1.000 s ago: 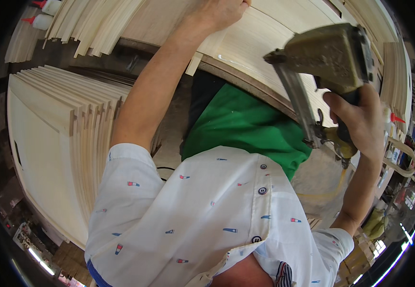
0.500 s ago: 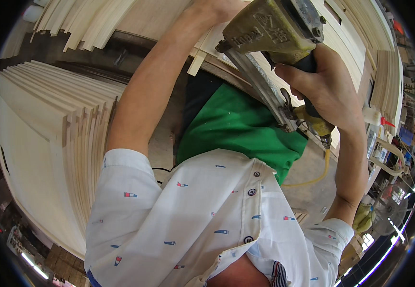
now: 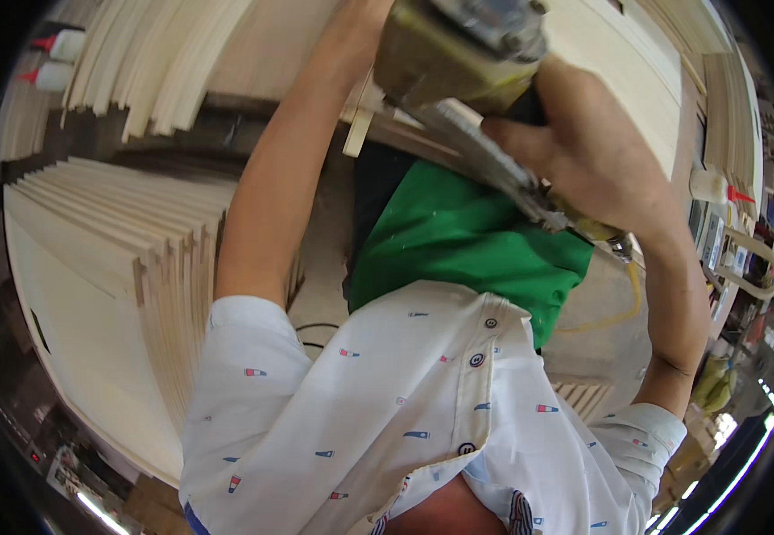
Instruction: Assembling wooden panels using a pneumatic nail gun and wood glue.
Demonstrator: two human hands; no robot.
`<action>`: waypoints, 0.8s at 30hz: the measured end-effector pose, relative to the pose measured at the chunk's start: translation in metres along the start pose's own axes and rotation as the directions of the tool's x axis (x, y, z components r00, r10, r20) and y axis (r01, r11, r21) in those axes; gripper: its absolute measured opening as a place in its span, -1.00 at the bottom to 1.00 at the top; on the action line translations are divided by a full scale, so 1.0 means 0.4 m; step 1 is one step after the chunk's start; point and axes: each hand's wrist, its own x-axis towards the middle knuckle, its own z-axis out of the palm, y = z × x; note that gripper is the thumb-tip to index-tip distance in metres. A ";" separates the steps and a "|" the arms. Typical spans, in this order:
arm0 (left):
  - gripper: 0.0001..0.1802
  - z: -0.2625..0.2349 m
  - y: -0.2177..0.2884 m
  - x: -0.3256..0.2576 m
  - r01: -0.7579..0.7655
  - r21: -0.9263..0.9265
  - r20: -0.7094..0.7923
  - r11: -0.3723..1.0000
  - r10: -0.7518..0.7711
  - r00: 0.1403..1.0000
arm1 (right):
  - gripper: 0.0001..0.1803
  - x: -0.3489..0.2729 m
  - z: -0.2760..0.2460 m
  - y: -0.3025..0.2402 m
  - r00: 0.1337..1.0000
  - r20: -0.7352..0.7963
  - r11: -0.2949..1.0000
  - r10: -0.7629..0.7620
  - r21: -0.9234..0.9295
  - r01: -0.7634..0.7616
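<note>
The right hand (image 3: pixel 596 152) is closed around the grip of a nail gun (image 3: pixel 467 53), a bulky yellowish metal tool whose long magazine runs down and to the right past the fingers. A second ago the nail gun sat off to the right and lower, well clear of the wooden panel (image 3: pixel 619 62); half a second ago it had moved up and toward the middle, and now its body fills the top centre, right over the pale panel lying on the counter (image 3: pixel 405 134). A yellow hose (image 3: pixel 623 308) hangs from the tool's lower end.

The left hand reaches up along the panel, but it has passed out of the top edge, so its grip cannot be told; only the bare forearm (image 3: pixel 289 178) shows. Earlier the hand was seen resting on the panel.

To the left, a stack of thin wooden boards (image 3: pixel 119 267) stands on edge, unchanged. Two glue bottles with red tips (image 3: pixel 57 58) lie at the upper left, another (image 3: pixel 712 187) at the right. The person wears a white patterned shirt (image 3: pixel 387 410) over green trousers (image 3: pixel 458 241).
</note>
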 end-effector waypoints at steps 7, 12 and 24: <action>-0.33 -0.026 -0.032 0.018 -0.179 0.960 0.109 0.217 0.298 0.948 | -0.65 -0.147 -0.110 0.044 0.922 0.024 0.899 0.386 0.212 -0.382; -0.52 -0.038 -0.019 0.045 -0.106 0.959 0.023 0.261 0.304 0.952 | -0.69 -0.182 -0.144 0.111 0.800 0.081 0.760 0.595 0.267 -0.592; -0.73 -0.025 -0.028 0.257 -0.237 0.950 0.197 0.204 0.201 0.960 | -0.66 -0.179 -0.158 0.172 0.852 0.061 0.822 0.521 0.235 -0.519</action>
